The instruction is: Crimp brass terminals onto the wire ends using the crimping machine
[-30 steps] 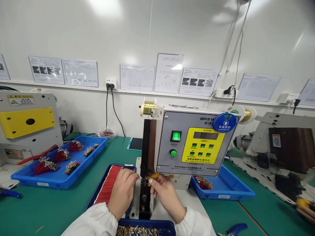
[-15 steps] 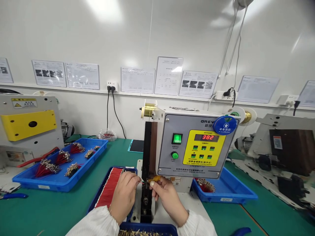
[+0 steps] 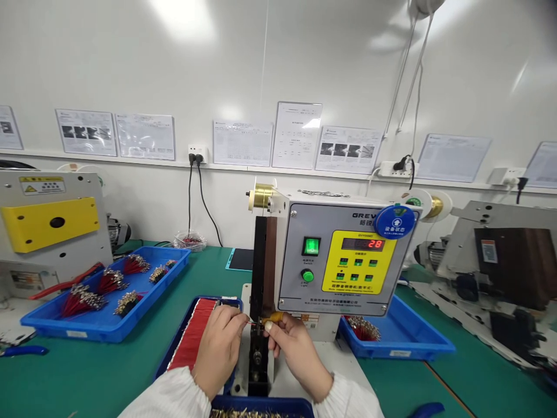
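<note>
At the far left of the frame stands a grey machine with a yellow panel (image 3: pixel 50 216), and blue-handled pliers (image 3: pixel 24 350) lie on the green table (image 3: pixel 87 377) below it. Next along, a bright blue tray (image 3: pixel 108 332) holds bundles of red wires tipped with metal terminals (image 3: pixel 82 302). Right of that, at lower centre-left, a dark blue tray (image 3: pixel 174 348) carries a dense row of red wires, and the left hand (image 3: pixel 219 351) sits just over its edge, its fingers (image 3: pixel 237 316) pinched narrowly on a thin red wire (image 3: pixel 251 321). That wire reaches to the crimping head (image 3: pixel 260 328) of a grey terminal machine (image 3: pixel 343 255), whose display reads 28. The right hand (image 3: pixel 300 357) is beside the head, its fingers (image 3: pixel 270 326) closed on a small yellow piece (image 3: pixel 275 317) whose exact kind is too small to tell. Along the bottom edge, another dark blue tray (image 3: pixel 261 404) holds brass-coloured pins. Further right, a blue tray (image 3: pixel 418 348) holds a bundle of red wires with terminals (image 3: pixel 363 329), and a second machine (image 3: pixel 491 255) stands at the right edge of the frame.
</note>
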`<act>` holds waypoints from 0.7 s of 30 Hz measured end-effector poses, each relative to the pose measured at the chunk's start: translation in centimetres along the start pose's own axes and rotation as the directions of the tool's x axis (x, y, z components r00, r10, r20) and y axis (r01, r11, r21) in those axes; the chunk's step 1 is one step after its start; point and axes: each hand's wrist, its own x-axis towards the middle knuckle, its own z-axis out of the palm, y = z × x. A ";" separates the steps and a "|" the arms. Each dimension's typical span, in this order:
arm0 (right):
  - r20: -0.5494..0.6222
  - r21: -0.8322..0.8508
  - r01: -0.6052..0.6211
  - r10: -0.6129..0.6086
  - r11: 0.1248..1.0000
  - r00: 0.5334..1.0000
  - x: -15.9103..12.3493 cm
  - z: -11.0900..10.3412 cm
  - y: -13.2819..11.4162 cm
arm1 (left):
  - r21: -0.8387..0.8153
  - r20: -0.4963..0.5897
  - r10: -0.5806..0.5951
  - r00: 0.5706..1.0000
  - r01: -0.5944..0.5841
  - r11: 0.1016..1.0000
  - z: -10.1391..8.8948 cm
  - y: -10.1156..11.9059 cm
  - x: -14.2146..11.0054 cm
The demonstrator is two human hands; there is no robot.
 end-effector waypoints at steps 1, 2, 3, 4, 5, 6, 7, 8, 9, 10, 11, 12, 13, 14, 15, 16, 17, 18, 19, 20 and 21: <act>0.000 0.002 -0.001 0.001 1.000 1.000 0.0 0.0 0.1 | 0.009 -0.005 0.001 1.000 -0.001 1.000 0.0 -0.1 -0.1; 0.001 0.003 -0.002 0.002 1.000 1.000 0.1 -0.1 0.2 | 0.019 -0.011 0.005 1.000 -0.004 1.000 0.0 -0.1 -0.1; 0.003 0.003 -0.001 0.001 1.000 1.000 0.1 -0.1 0.3 | 0.026 -0.018 0.011 1.000 -0.010 1.000 0.0 -0.2 -0.1; 0.004 0.002 0.001 -0.001 1.000 1.000 0.2 -0.1 0.4 | 0.029 -0.024 0.020 0.999 -0.020 0.999 -0.1 -0.2 -0.1; 0.003 0.002 0.004 -0.004 1.000 1.000 0.2 -0.2 0.5 | 0.028 -0.028 0.031 0.999 -0.030 0.999 -0.1 -0.2 0.0; 0.001 0.001 0.008 -0.008 1.000 1.000 0.2 -0.2 0.5 | 0.024 -0.031 0.038 0.999 -0.037 0.999 -0.2 -0.1 0.0; 0.001 0.000 0.012 -0.012 1.000 1.000 0.2 -0.2 0.5 | 0.019 -0.034 0.040 0.999 -0.039 0.999 -0.2 -0.1 0.0; -0.001 -0.001 0.015 -0.015 1.000 1.000 0.2 -0.1 0.6 | 0.013 -0.036 0.036 0.999 -0.036 0.999 -0.2 0.0 0.0; -0.008 0.000 0.018 -0.018 1.000 1.000 0.2 -0.1 0.6 | 0.009 -0.040 0.031 0.999 -0.031 0.999 -0.2 0.0 0.0; -0.017 0.001 0.022 -0.022 1.000 1.000 0.1 0.0 0.6 | 0.007 -0.042 0.024 0.999 -0.024 1.000 -0.2 0.1 0.0; -0.029 0.003 0.027 -0.026 1.000 0.999 0.1 0.1 0.7 | 0.006 -0.045 0.018 0.999 -0.017 1.000 -0.2 0.1 0.0; -0.045 0.004 0.030 -0.030 1.000 0.999 0.0 0.3 0.8 | 0.007 -0.044 0.013 0.999 -0.012 1.000 -0.1 0.1 0.0; -0.061 0.005 0.032 -0.032 0.999 0.998 -0.1 0.4 0.8 | 0.007 -0.040 0.009 0.999 -0.009 1.000 -0.1 0.1 0.0; -0.075 0.004 0.032 -0.031 0.999 0.997 -0.2 0.5 0.9 | 0.007 -0.034 0.005 0.999 -0.005 1.000 -0.1 0.0 0.0; -0.085 0.003 0.030 -0.030 1.000 0.996 -0.2 0.6 0.9 | 0.006 -0.029 0.002 1.000 -0.002 1.000 0.0 0.0 0.0; -0.094 0.003 0.028 -0.028 1.000 0.995 -0.3 0.7 0.9 | 0.004 -0.023 -0.001 1.000 0.001 1.000 0.0 0.0 -0.1; -0.101 0.003 0.027 -0.026 1.000 0.995 -0.3 0.8 0.9 | 0.001 -0.018 -0.003 1.000 0.003 1.000 0.0 0.0 -0.1; -0.106 0.005 0.026 -0.025 1.000 0.994 -0.3 0.8 0.9 | -0.001 -0.013 -0.004 1.000 0.004 1.000 0.0 -0.1 -0.1; -0.108 0.007 0.025 -0.024 1.000 0.994 -0.4 0.9 0.8 | -0.003 -0.010 -0.004 1.000 0.004 1.000 0.0 -0.1 -0.1; -0.113 0.010 0.024 -0.023 1.000 0.993 -0.4 0.9 0.7 | -0.003 -0.007 -0.004 1.000 0.004 1.000 0.0 0.0 -0.1; -0.114 0.011 0.023 -0.021 1.000 0.993 -0.4 0.9 0.6 | -0.003 -0.005 -0.005 1.000 0.005 1.000 0.0 0.0 -0.2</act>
